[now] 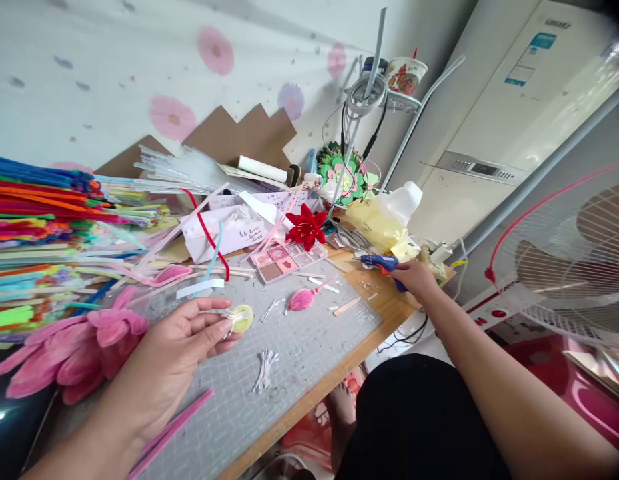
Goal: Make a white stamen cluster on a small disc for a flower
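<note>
Disc (pixel 243 317) seems light and flimsy, pinched at its edge by our left hand (pixel 174 353); our right hand (pixel 414 277) grips the glue gun (pixel 379 262).

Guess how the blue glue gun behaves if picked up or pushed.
The blue glue gun looks like rigid plastic: likely stiff and fairly light. Its angular body, gripped by the right hand, should slide rather than roll. The dark cord hanging off the table edge may tug back.

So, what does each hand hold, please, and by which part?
Left hand pinches a yellow disc by its edge; right hand holds a glue gun by its handle.
</note>
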`<action>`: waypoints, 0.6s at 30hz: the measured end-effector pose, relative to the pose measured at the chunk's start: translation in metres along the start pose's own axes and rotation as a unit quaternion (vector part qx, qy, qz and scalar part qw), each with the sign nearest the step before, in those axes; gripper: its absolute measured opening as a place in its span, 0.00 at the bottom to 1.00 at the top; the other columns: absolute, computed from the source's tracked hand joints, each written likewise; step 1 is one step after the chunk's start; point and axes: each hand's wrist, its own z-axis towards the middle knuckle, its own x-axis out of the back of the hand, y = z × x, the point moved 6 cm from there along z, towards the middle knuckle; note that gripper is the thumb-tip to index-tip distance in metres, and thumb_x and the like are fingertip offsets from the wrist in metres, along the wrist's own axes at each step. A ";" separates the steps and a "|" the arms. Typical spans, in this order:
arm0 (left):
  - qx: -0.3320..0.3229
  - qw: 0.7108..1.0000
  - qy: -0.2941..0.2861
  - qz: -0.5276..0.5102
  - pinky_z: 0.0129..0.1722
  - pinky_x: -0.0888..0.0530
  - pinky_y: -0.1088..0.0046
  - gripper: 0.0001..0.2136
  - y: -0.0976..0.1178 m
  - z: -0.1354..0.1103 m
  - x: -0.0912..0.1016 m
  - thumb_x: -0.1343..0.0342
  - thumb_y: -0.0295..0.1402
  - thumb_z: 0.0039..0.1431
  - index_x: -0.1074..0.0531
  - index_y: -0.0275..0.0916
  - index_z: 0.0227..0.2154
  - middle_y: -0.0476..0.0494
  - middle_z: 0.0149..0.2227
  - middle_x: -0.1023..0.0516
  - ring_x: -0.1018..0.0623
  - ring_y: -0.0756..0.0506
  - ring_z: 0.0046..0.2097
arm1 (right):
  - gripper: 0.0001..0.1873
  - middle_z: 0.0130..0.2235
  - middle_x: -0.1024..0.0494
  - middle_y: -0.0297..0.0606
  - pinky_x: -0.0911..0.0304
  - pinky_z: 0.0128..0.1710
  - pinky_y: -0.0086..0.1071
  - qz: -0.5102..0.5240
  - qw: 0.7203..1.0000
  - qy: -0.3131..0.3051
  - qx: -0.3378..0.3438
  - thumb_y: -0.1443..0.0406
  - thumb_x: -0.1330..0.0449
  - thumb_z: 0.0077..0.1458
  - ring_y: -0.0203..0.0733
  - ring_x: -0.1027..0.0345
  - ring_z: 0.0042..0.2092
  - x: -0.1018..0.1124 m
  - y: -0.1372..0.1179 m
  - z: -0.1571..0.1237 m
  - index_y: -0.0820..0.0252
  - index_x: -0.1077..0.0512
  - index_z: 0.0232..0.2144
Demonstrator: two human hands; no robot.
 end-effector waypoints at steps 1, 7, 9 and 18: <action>-0.003 1.000 0.003 -0.005 0.36 0.24 0.72 0.19 0.000 0.000 0.000 0.32 0.37 0.45 0.30 0.41 0.40 0.47 0.33 0.19 0.20 0.46 0.37 | 0.09 0.15 0.33 0.33 0.39 0.24 0.35 0.042 0.999 -0.001 -0.012 0.65 0.34 0.31 0.44 0.34 0.23 0.003 0.000 -0.003 0.59 0.30 0.21; -0.024 0.999 0.022 -0.021 0.33 0.27 0.74 0.21 0.002 -0.002 0.000 0.31 0.36 0.43 0.30 0.39 0.40 0.47 0.31 0.20 0.22 0.47 0.34 | 0.16 0.20 0.31 0.30 0.32 0.27 0.33 0.290 0.952 -0.093 -0.015 0.61 0.36 0.29 0.38 0.33 0.25 0.006 -0.036 -0.047 0.56 0.35 0.25; -0.027 0.999 0.020 -0.027 0.33 0.27 0.74 0.20 0.003 -0.003 -0.001 0.31 0.35 0.43 0.30 0.39 0.39 0.49 0.30 0.20 0.23 0.48 0.34 | 0.16 0.21 0.31 0.30 0.34 0.25 0.30 0.333 0.931 -0.152 -0.001 0.62 0.34 0.29 0.35 0.35 0.24 -0.005 -0.055 -0.073 0.57 0.32 0.25; -0.074 0.997 0.012 0.000 0.34 0.30 0.74 0.14 0.006 -0.011 -0.007 0.36 0.31 0.50 0.31 0.40 0.39 0.52 0.29 0.22 0.25 0.51 0.33 | 0.05 0.37 0.24 0.38 0.32 0.33 0.34 0.186 0.835 -0.404 0.325 0.65 0.34 0.50 0.42 0.29 0.37 -0.051 -0.137 -0.188 0.54 0.23 0.33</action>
